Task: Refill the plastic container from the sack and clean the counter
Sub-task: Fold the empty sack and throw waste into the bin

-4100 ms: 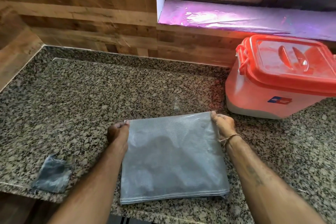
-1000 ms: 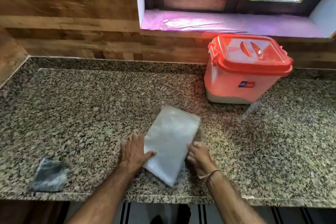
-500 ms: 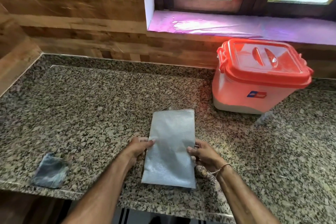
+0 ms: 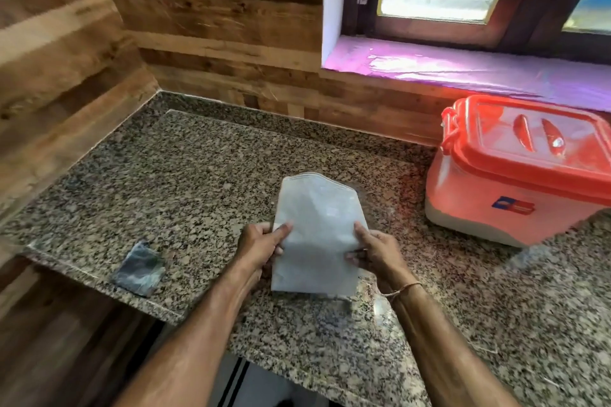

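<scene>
The empty white woven sack (image 4: 317,231) is folded into a narrow rectangle and held just above the granite counter (image 4: 185,182). My left hand (image 4: 261,244) grips its left edge, thumb on top. My right hand (image 4: 373,251) grips its right edge the same way. The plastic container (image 4: 515,172), whitish with an orange-red lid closed on it, stands at the right against the wall under the window sill.
A small dark folded cloth (image 4: 139,269) lies near the counter's front left edge. Wooden wall panels bound the counter at the back and left. A purple-lined window sill (image 4: 463,71) runs above the container.
The sack went from a wide square flat on the counter to a narrow fold. Now both hands have lifted it slightly off the granite, and my view has swung left.
</scene>
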`<state>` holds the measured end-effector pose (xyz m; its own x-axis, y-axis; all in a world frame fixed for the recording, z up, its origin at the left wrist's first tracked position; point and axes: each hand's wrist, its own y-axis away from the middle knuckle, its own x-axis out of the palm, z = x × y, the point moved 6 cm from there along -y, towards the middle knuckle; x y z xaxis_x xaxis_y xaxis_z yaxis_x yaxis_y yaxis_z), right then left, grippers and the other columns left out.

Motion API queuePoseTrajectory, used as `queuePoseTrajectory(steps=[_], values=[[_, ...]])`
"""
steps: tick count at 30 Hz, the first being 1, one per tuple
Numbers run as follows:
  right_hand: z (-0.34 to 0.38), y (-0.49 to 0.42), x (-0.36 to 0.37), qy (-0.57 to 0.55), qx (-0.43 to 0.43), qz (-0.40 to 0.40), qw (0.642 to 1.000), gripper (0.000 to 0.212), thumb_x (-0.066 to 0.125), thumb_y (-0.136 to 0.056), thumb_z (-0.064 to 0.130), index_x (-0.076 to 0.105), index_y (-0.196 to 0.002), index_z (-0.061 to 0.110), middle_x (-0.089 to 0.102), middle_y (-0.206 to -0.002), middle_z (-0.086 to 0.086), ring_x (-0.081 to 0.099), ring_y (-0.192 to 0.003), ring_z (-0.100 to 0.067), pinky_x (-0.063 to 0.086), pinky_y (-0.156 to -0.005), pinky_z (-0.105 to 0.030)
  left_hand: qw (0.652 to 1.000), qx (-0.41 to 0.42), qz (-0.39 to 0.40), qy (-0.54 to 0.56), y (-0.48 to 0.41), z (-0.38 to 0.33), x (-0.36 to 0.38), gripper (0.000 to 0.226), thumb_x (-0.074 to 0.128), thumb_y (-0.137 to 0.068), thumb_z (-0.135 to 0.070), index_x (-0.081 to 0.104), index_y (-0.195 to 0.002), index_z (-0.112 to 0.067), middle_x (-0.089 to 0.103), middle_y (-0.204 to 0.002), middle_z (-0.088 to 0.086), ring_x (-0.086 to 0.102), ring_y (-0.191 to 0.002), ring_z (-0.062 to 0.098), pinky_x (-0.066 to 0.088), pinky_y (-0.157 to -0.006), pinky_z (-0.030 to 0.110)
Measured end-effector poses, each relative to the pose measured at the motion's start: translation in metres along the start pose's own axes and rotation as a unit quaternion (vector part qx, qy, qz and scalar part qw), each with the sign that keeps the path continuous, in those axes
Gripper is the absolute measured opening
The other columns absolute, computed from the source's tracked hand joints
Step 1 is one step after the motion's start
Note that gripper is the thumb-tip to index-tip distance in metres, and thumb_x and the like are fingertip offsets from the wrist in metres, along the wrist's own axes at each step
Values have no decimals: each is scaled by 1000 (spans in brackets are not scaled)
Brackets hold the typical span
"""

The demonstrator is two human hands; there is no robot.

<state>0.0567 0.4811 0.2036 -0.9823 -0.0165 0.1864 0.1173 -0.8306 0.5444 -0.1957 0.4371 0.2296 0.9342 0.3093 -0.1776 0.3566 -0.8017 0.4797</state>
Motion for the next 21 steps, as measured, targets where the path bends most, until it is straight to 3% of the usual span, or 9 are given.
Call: queuePoseTrajectory(steps=[4, 8, 11, 13, 16, 18, 21], values=[[15, 14, 27, 10, -56, -35, 998, 22, 70, -95, 20, 71, -86, 0, 72, -83, -16, 69, -67, -23, 59, -53, -23, 995, 52, -80, -21, 17, -11, -29, 33, 74, -90, -44, 73, -85, -11, 72, -70, 9, 61, -56, 18, 50, -54, 28], [17, 38, 60, 8, -112, -46, 993, 23, 65, -92, 3, 64, -69, 5, 67, -79, -15, 66, -79, -30, 61, -55, -26, 989, 81, -120, 11, 42, -1, -57, 18, 70, -93, -30, 76, -97, -14, 77, -83, 5, 69, -67, 17, 50, -49, 22], [8, 63, 87, 10, -148, -37, 988, 22, 68, -80, 12, 58, -60, 11, 57, -67, -10, 58, -72, -25, 58, -68, -40, 984, 83, -129, 87, 62, 12, -79, 9, 67, -91, -17, 76, -89, -14, 77, -83, 5, 72, -77, 22, 55, -56, 28], [-1, 79, 105, 5, -158, -16, 987, 24, 67, -72, 17, 50, -54, 19, 47, -62, -4, 49, -69, -22, 51, -68, -41, 979, 94, -134, 119, 77, 23, -98, 13, 66, -87, -14, 78, -84, -17, 78, -79, 2, 71, -78, 22, 57, -63, 34], [-19, 97, 137, -8, -123, 25, 992, 24, 74, -69, 16, 50, -67, 15, 51, -71, -7, 53, -77, -24, 52, -68, -34, 973, 114, -137, 150, 108, 38, -128, 18, 65, -82, -10, 78, -93, -17, 80, -86, 0, 74, -82, 19, 59, -72, 38], [-36, 105, 161, -21, -81, 62, 995, 25, 82, -74, 13, 60, -80, 5, 65, -82, -13, 65, -79, -26, 58, -63, -31, 966, 133, -144, 169, 131, 50, -150, 24, 65, -74, -9, 75, -96, -13, 80, -85, 1, 73, -77, 16, 60, -64, 31], [-67, 138, 208, -24, 13, 148, 989, 8, 72, -90, 1, 68, -89, -6, 73, -88, -16, 73, -68, -21, 61, -57, -27, 956, 137, -176, 191, 170, 73, -193, 18, 65, -78, 6, 68, -91, -6, 74, -72, -8, 67, -64, 7, 50, -54, 18]])
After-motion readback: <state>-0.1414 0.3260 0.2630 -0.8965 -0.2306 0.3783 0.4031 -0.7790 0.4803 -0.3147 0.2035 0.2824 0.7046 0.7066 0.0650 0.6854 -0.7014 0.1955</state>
